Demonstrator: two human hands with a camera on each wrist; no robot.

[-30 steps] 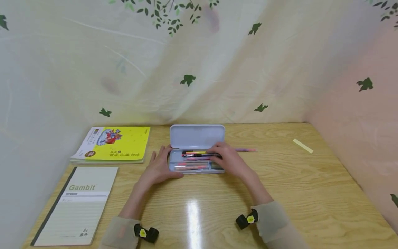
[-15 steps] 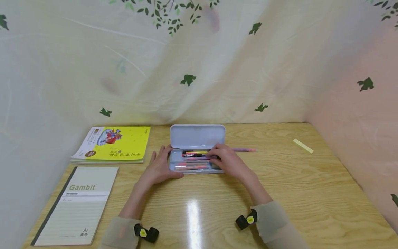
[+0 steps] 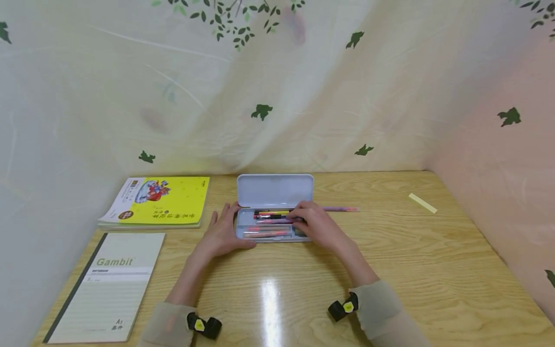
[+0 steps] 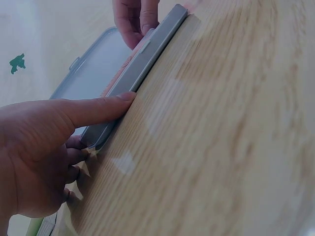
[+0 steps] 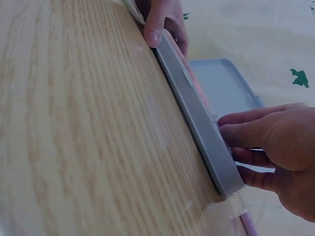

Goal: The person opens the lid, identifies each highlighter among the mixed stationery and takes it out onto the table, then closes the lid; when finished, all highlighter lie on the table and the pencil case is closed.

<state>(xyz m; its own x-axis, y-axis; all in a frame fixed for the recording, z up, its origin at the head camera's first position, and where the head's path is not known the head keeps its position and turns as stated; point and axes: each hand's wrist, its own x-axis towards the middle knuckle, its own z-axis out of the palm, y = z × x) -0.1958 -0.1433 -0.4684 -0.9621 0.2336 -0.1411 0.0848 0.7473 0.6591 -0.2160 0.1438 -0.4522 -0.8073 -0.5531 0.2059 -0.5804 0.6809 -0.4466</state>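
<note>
A pale blue pencil case (image 3: 275, 191) lies unfolded on the table, lid raised at the back. Its tray holds several pens, among them a black pen (image 3: 270, 217), a purple pen (image 3: 272, 221) and pink-orange pens (image 3: 266, 232). My left hand (image 3: 218, 233) grips the left end of the case, thumb (image 4: 110, 105) along the front wall and fingers around the end. With curled fingers my right hand (image 3: 318, 222) reaches into the right part of the tray and pinches the black pen's right end. Its fingertips hide that end and part of the right compartment.
A pink-purple pen (image 3: 342, 209) lies on the table just right of the case. Stacked books with a yellow cover (image 3: 182, 197) and a Gambit notebook (image 3: 106, 289) are at left. A pale yellow strip (image 3: 422, 203) lies at right. A patterned curtain (image 3: 303, 96) hangs behind.
My right fingertips have shifted slightly down and left with the black pen, which sits lower in the tray. My left hand stays in place on the case.
</note>
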